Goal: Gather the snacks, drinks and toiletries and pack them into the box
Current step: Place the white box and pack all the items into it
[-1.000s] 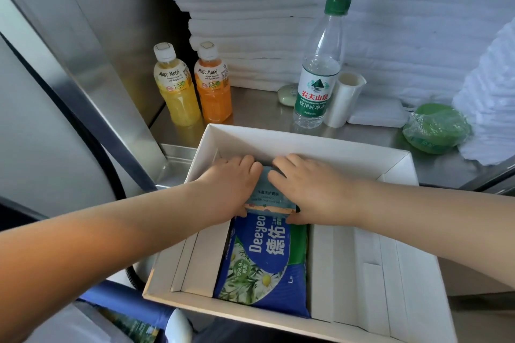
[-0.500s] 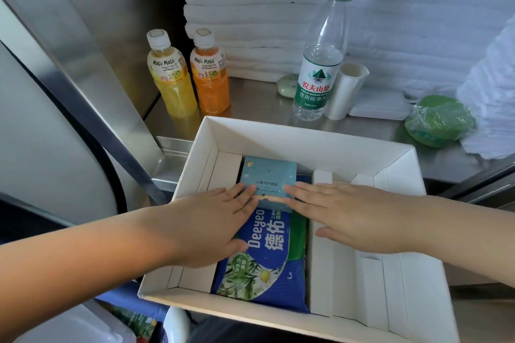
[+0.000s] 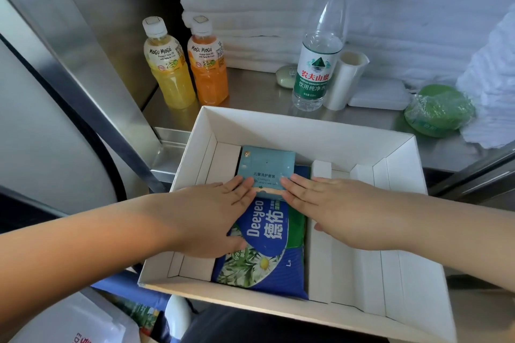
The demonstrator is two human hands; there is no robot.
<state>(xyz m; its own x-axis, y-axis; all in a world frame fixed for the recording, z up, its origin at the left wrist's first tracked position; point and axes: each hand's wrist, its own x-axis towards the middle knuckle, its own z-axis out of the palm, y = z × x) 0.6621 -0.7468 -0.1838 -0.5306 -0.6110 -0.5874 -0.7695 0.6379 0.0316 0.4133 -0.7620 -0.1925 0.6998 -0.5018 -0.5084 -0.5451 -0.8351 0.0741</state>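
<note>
1. Packing toiletries: my left hand (image 3: 211, 211) and right hand (image 3: 342, 209), fingers straight, press the teal carton (image 3: 266, 167) onto the blue packet (image 3: 267, 245) inside the box (image 3: 306, 131)
2. Next, probably: reach past and grasp the yellow juice bottle (image 3: 170, 75)

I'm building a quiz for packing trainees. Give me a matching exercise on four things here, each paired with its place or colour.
1. water bottle
2. yellow juice bottle
3. teal carton
4. blue pack

A. leftmost on the counter
B. reaches the near wall of the white box
C. green cap
D. at the far end of that box

Pairs: 1-C, 2-A, 3-D, 4-B.
</note>
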